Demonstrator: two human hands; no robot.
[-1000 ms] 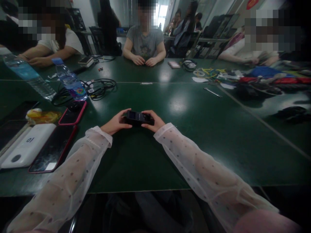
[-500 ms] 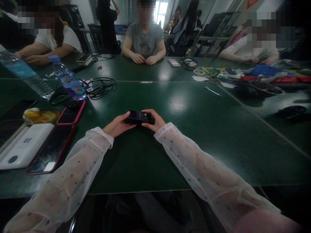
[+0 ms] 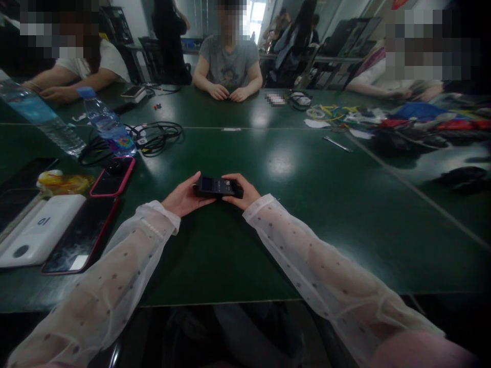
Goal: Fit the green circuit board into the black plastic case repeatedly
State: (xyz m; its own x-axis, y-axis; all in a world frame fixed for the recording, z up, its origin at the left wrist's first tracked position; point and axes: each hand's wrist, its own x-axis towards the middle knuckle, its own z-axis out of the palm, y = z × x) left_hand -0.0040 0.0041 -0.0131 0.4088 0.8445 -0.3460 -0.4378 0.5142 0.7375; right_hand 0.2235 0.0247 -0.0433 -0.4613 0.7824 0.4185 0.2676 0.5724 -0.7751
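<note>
My left hand (image 3: 183, 198) and right hand (image 3: 245, 192), partly curled, grip a black device (image 3: 214, 187) by its nine and three o'clock ends, at twelve o'clock over the table (image 3: 218, 255); a pink-rimmed phone (image 3: 117, 179) lies at nine o'clock from it.

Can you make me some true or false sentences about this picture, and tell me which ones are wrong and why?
1. The left grip and the right grip both hold the black device. True.
2. The table is white. False: the table is dark green.
3. The sleeves are see-through with dark spots. True.
4. The pink-rimmed phone lies to the right of the black device. False: the pink-rimmed phone lies to the left of it.
5. A bottle with a blue cap is on the left side of the picture. True.
</note>
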